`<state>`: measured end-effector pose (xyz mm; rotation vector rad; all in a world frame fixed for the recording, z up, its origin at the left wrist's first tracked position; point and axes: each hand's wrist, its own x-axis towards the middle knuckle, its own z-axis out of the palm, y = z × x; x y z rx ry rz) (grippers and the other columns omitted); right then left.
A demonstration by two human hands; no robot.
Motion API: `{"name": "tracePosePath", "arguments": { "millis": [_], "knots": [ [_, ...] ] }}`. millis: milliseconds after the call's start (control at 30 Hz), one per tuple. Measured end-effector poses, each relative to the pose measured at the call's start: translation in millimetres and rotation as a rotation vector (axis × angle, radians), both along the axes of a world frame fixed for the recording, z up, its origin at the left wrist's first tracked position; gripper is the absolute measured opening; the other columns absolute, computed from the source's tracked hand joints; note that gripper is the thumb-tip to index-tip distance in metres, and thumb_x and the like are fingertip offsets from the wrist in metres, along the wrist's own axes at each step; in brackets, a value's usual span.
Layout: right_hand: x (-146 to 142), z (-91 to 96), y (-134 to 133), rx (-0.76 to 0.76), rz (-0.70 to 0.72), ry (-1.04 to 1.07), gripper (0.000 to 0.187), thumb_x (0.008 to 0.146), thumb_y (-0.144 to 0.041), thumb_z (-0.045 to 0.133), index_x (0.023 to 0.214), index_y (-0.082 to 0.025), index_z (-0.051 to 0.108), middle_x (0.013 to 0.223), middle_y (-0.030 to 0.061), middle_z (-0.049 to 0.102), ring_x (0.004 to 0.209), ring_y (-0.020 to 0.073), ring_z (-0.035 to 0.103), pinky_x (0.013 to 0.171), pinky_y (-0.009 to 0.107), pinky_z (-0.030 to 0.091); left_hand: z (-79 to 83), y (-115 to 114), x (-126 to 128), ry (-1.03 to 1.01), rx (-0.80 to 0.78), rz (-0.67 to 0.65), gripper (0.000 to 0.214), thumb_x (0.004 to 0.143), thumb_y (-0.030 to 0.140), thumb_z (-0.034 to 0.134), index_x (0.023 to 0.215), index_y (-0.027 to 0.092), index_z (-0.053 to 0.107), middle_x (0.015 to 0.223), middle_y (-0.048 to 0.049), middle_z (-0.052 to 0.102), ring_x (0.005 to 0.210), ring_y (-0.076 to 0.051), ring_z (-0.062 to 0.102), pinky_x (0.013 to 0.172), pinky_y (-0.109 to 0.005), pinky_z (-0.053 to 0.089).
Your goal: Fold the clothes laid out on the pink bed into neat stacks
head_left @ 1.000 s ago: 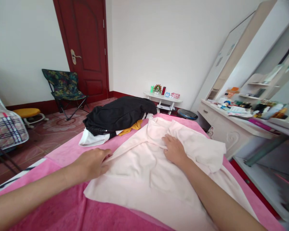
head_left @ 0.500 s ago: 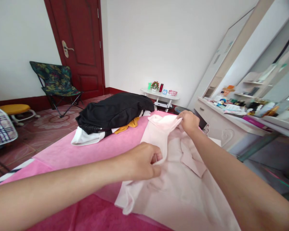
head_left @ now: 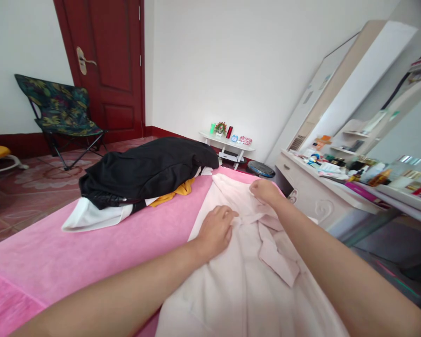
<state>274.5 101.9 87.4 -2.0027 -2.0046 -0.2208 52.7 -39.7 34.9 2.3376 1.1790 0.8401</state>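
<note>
A pale pink dress [head_left: 228,285] lies spread along the bed, with folds running down its lower part and a loose fabric tie [head_left: 279,262] at its waist. My left hand [head_left: 215,231] rests on the left half of the dress, its fingertips pinching a small fold near the waist. Farther up and to the right, my right hand [head_left: 265,192] is closed on the dress by its upper right edge. The fingertips of the right hand are partly hidden.
Left of the dress, a pile of black clothing [head_left: 150,168] lies on the pink bedspread [head_left: 119,252], with white and mustard cloth beneath. A cluttered dressing table [head_left: 312,187] stands at right. A folding chair [head_left: 63,114] is near the red door [head_left: 108,70].
My left hand has moved up and left, laying the left side of the dress flatter. My right hand has come down slightly with the upper edge. The view has shifted a little.
</note>
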Motion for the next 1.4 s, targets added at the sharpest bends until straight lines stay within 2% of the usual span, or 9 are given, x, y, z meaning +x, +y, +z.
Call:
{"name": "tracePosePath", "arguments": {
  "millis": [67, 200, 367, 567, 733, 833, 1100, 1267, 1400],
  "knots": [
    [-6, -4.8, 14, -0.018, 0.013, 0.05, 0.026, 0.074, -0.011, 0.051, 0.088, -0.016, 0.071, 0.091, 0.0085, 0.071, 0.088, 0.0187, 0.064, 0.08, 0.027, 0.046, -18.3, 8, -1, 0.081, 0.062, 0.126, 0.054, 0.082, 0.023, 0.044, 0.135, 0.014, 0.041, 0.141, -0.0147, 0.039, 0.132, -0.026, 0.033, 0.11, -0.042, 0.025],
    [-21, -30.7, 31, -0.129, 0.073, 0.164, 0.039, 0.071, -0.011, 0.057, 0.109, -0.014, 0.064, 0.098, 0.0081, 0.071, 0.084, 0.0145, 0.065, 0.076, 0.023, 0.049, -36.9, 15, 1, 0.209, 0.013, 0.114, 0.058, 0.089, 0.035, 0.035, 0.142, 0.012, 0.032, 0.149, -0.0172, 0.025, 0.139, -0.029, 0.02, 0.114, -0.044, 0.015],
    [-22, -39.9, 42, -0.267, 0.149, 0.223, 0.02, 0.064, -0.014, 0.062, 0.081, -0.015, 0.072, 0.067, -0.0009, 0.07, 0.061, 0.012, 0.062, 0.058, 0.019, 0.047, -33.8, 15, 2, 0.235, -0.011, 0.088, 0.057, 0.09, 0.037, 0.031, 0.143, 0.014, 0.032, 0.151, -0.0166, 0.023, 0.14, -0.028, 0.015, 0.114, -0.045, 0.011],
    [15, -16.1, 50, -0.088, -0.128, 0.079, 0.02, 0.071, -0.024, 0.054, 0.076, -0.013, 0.07, 0.075, 0.0094, 0.069, 0.075, 0.022, 0.064, 0.065, 0.03, 0.048, -34.6, 15, 1, 0.231, -0.023, 0.068, 0.058, 0.09, 0.038, 0.031, 0.143, 0.015, 0.032, 0.153, -0.0144, 0.018, 0.141, -0.029, 0.01, 0.115, -0.047, 0.008],
    [8, -32.8, 54, -0.085, -0.273, -0.129, 0.02, 0.063, -0.013, 0.059, 0.079, -0.013, 0.07, 0.087, 0.0184, 0.069, 0.09, 0.0327, 0.064, 0.077, 0.048, 0.047, -36.7, 17, 2, 0.23, -0.012, 0.034, 0.058, 0.089, 0.04, 0.033, 0.142, 0.017, 0.035, 0.152, -0.0162, 0.016, 0.14, -0.032, 0.009, 0.114, -0.05, 0.006],
    [-18, -38.8, 67, -0.055, -0.208, -0.166, 0.027, 0.067, -0.011, 0.057, 0.092, -0.013, 0.069, 0.1, 0.0206, 0.066, 0.1, 0.0333, 0.06, 0.085, 0.05, 0.042, -35.2, 17, 2, 0.239, -0.024, 0.029, 0.057, 0.089, 0.04, 0.033, 0.142, 0.019, 0.035, 0.153, -0.015, 0.015, 0.14, -0.032, 0.008, 0.113, -0.051, 0.005],
    [-82, -68.5, 113, -0.132, 0.173, -0.06, 0.032, 0.082, -0.016, 0.047, 0.11, -0.016, 0.063, 0.111, 0.0081, 0.066, 0.104, 0.0174, 0.059, 0.09, 0.026, 0.043, -29.2, 18, 0, 0.238, -0.086, 0.004, 0.057, 0.09, 0.039, 0.033, 0.142, 0.018, 0.035, 0.153, -0.0133, 0.014, 0.141, -0.033, 0.004, 0.113, -0.053, 0.005],
    [-94, -98.4, 115, -0.211, 0.272, -0.026, 0.045, 0.092, -0.02, 0.034, 0.135, -0.01, 0.044, 0.146, 0.0141, 0.036, 0.135, 0.0231, 0.031, 0.111, 0.039, 0.022, -35.0, 22, 1, 0.233, -0.051, 0.011, 0.058, 0.089, 0.041, 0.035, 0.143, 0.019, 0.031, 0.154, -0.0118, 0.014, 0.141, -0.031, 0.007, 0.114, -0.051, 0.007],
    [-90, -97.2, 96, -0.333, 0.289, 0.035, 0.053, 0.095, -0.034, 0.031, 0.143, -0.012, 0.033, 0.151, 0.0118, 0.023, 0.14, 0.0288, 0.018, 0.112, 0.05, 0.019, -38.7, 24, 1, 0.251, -0.027, 0.021, 0.06, 0.088, 0.038, 0.039, 0.143, 0.017, 0.03, 0.153, -0.0127, 0.019, 0.141, -0.029, 0.013, 0.114, -0.048, 0.009]
  ]
}}
